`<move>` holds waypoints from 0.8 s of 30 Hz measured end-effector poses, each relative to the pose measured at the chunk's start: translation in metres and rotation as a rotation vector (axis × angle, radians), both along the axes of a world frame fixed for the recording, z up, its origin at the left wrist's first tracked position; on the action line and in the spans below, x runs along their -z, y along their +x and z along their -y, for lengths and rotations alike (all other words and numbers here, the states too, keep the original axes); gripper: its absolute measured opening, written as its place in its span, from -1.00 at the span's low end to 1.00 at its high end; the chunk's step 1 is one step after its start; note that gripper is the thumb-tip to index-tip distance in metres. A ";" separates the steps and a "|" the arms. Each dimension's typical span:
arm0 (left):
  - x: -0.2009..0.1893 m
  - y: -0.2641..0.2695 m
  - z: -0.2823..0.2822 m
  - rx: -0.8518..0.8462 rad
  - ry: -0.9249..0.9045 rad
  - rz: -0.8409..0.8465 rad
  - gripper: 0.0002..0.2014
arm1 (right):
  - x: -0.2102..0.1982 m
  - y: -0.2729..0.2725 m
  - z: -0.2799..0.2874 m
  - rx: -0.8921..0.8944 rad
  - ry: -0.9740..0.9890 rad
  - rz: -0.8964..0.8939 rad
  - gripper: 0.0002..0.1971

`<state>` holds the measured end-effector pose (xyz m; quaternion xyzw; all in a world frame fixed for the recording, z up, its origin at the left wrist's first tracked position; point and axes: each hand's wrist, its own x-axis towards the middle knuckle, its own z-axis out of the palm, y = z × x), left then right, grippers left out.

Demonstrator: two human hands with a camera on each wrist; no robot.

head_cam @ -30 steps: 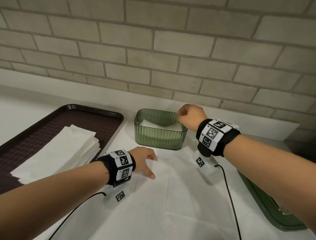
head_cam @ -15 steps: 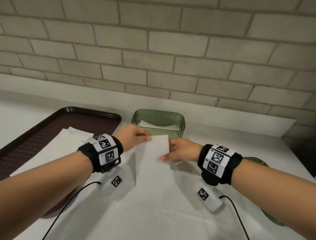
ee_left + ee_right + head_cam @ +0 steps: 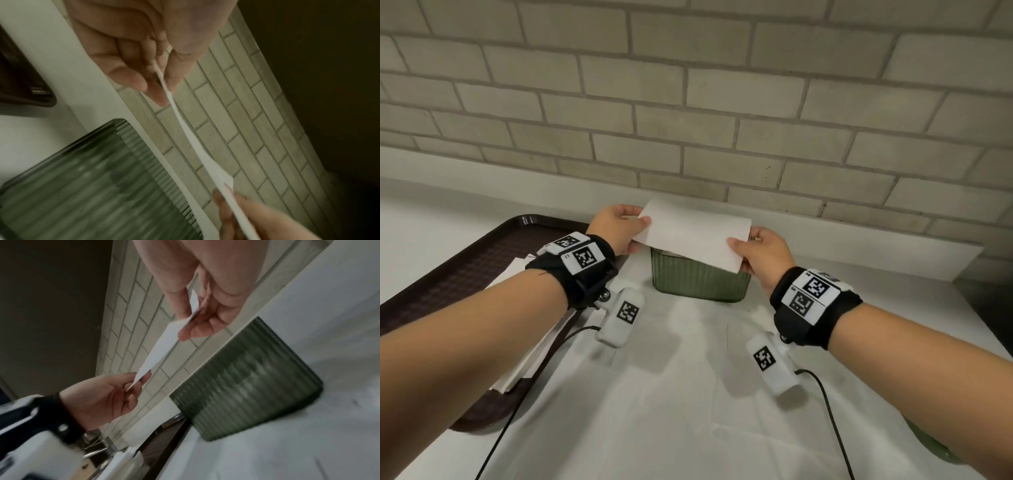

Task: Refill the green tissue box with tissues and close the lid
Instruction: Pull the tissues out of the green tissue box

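A folded white tissue (image 3: 693,235) hangs flat just above the open green ribbed tissue box (image 3: 700,282), which stands on the counter near the wall. My left hand (image 3: 619,228) pinches the tissue's left end between thumb and fingers. My right hand (image 3: 763,255) pinches its right end. The left wrist view shows the tissue (image 3: 185,129) edge-on, stretched from my left hand (image 3: 156,73) over the box (image 3: 86,178). In the right wrist view the tissue (image 3: 162,345) spans both hands beside the box (image 3: 246,378). The box's inside is hidden behind the tissue.
A dark brown tray (image 3: 465,274) with a stack of white tissues (image 3: 524,359) lies at the left. The green lid (image 3: 935,448) peeks out under my right forearm. White paper (image 3: 671,394) covers the counter in front. A brick wall (image 3: 688,102) rises behind.
Both hands have lifted the tissue off the counter, turned it sideways and carried it forward to just above the green box.
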<state>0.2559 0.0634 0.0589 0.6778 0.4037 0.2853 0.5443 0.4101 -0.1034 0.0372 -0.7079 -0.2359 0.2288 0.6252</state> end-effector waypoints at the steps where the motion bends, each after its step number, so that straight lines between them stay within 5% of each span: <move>1: 0.001 0.003 0.000 0.008 0.000 0.000 -0.80 | -0.001 0.006 -0.005 0.053 -0.023 0.061 -0.68; 8: 0.013 0.008 0.011 0.021 0.332 -0.202 -0.75 | -0.001 0.038 -0.024 0.093 -0.253 0.181 -0.61; 12: 0.024 -0.008 0.025 0.418 0.416 -0.584 -0.81 | 0.001 0.049 -0.032 0.063 -0.400 0.220 -0.58; 15: 0.043 -0.018 0.032 0.625 0.433 -0.934 -0.66 | 0.001 0.046 -0.038 0.039 -0.484 0.237 -0.54; 24: 0.071 -0.034 0.034 0.629 0.371 -0.985 -0.34 | -0.004 0.032 -0.039 -0.186 -0.789 0.586 -0.42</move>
